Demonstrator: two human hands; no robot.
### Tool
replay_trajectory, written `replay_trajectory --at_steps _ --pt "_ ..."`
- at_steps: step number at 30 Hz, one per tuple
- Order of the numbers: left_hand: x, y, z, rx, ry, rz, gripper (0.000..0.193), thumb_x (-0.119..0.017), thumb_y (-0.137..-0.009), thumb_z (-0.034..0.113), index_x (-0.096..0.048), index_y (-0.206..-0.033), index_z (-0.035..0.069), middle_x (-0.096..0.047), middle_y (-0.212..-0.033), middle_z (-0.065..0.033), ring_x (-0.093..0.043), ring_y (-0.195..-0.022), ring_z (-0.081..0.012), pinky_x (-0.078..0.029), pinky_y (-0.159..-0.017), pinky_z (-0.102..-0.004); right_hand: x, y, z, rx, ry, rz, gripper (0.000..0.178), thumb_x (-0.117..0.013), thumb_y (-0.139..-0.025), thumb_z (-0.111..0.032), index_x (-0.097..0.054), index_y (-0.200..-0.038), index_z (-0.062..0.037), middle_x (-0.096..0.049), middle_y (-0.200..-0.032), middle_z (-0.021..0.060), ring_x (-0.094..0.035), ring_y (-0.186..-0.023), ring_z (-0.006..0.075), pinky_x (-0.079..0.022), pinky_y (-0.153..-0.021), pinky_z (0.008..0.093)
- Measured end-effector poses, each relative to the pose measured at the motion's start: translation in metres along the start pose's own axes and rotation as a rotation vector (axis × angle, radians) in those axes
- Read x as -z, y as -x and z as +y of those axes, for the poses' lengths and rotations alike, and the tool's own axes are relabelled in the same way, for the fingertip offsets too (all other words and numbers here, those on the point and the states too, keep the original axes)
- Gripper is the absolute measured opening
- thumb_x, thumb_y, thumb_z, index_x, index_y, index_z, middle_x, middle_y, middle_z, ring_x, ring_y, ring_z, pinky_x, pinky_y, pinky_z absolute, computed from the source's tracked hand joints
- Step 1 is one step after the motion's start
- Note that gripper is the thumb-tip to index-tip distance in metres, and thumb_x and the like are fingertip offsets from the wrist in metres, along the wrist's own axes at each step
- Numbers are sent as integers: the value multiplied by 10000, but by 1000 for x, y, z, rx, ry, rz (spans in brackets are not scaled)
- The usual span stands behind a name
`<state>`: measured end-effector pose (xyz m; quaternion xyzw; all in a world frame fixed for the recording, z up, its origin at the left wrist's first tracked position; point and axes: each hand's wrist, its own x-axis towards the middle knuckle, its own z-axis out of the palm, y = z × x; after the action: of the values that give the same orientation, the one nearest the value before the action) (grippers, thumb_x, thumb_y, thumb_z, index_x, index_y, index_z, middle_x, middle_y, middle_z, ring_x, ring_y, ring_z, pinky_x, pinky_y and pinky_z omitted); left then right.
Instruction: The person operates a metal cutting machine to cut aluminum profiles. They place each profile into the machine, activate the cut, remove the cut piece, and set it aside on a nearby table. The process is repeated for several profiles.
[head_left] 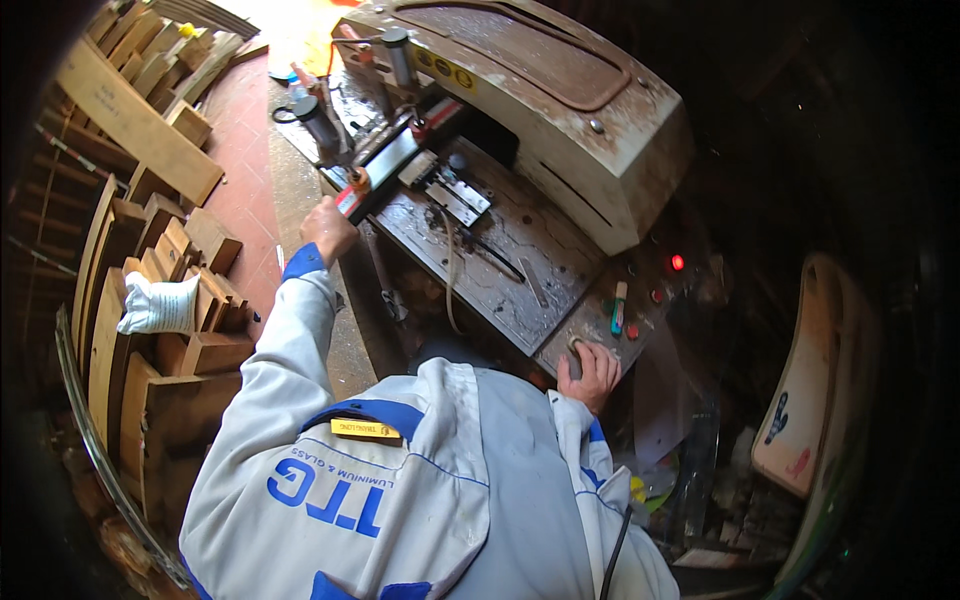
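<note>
Gripping the red-edged bar (392,160) by its end, left hand (330,232) curled closed | resting my half-curled right hand (592,378) at a round knob (574,345), hold unclear

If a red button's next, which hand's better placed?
Right, likely: the right hand is close to the red buttons. The left hand is farther off, at the long red-and-white bar's near end.

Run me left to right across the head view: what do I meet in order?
White bag → left hand → pair of silvery bars → right hand → glowing red light → curved pale panel.
</note>
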<state>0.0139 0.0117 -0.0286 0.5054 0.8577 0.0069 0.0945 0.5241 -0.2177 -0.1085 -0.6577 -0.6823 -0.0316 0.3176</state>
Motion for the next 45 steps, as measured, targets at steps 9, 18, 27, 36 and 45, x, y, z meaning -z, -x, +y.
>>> replay_trajectory --at_steps 9,18,27,36,45 --pt "4 4 -5 5 40 -12 447 -808 -846 187 -708 -1240 1 -805 -1207 -260 -785 -1175 -433 -618 -1043 -496 -1 -4 -2 18 11 5 402 -872 -821 -296 -762 -1189 -179 -753 -1231 45 -697 -1218 323 -465 -1144 563" --pt "4 3 -8 -10 42 -5 436 -806 -839 182 -709 -1213 -19 -807 -1176 -264 -793 -1153 -425 -631 -1015 -493 -5 -2 3 -2 38 43 502 -867 -841 -287 -723 -1286 -103 -743 -1231 119 -674 -1193 368 -492 -1103 532" --pt "3 5 -8 -34 68 7 394 -782 -843 165 -709 -1184 -18 -806 -1174 -266 -794 -1145 -428 -630 -1012 -503 -1 -3 0 38 37 26 328 -821 -918 -269 -755 -1208 -132 -762 -1187 80 -698 -1172 339 -490 -1103 539" --pt "-4 2 -11 -32 61 37 404 -799 -829 156 -716 -1188 -11 -812 -1169 -261 -801 -1134 -420 -636 -1001 -497 -3 -4 -2 14 24 50 339 -817 -912 -240 -745 -1217 -112 -762 -1184 93 -698 -1179 338 -492 -1109 536" --pt "2 5 -10 -35 80 22 417 -803 -827 143 -713 -1202 -16 -809 -1176 -270 -797 -1144 -429 -634 -1006 -499 -6 -1 2 11 22 52 373 -818 -905 -253 -730 -1234 -100 -757 -1193 99 -692 -1185 345 -486 -1119 539"
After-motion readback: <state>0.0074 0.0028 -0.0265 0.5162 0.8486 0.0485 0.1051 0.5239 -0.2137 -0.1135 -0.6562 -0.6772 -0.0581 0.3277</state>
